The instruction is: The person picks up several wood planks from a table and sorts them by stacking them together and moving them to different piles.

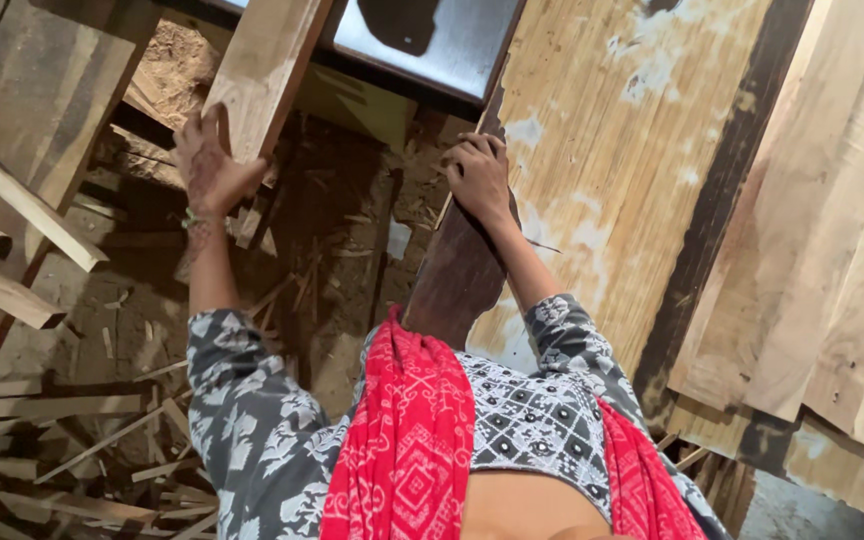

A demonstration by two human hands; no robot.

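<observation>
- Left hand (210, 165), at ten o'clock, clamps the end of a pale plank (267, 60).
- Right hand (477, 175), at twelve o'clock, grips the edge of a dark board (457, 280).

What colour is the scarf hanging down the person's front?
The scarf is bright red with a faint pale printed pattern, clearest in the head view.

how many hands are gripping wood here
2. The left hand grips the end of the pale plank; the right hand holds the dark board edge.
</observation>
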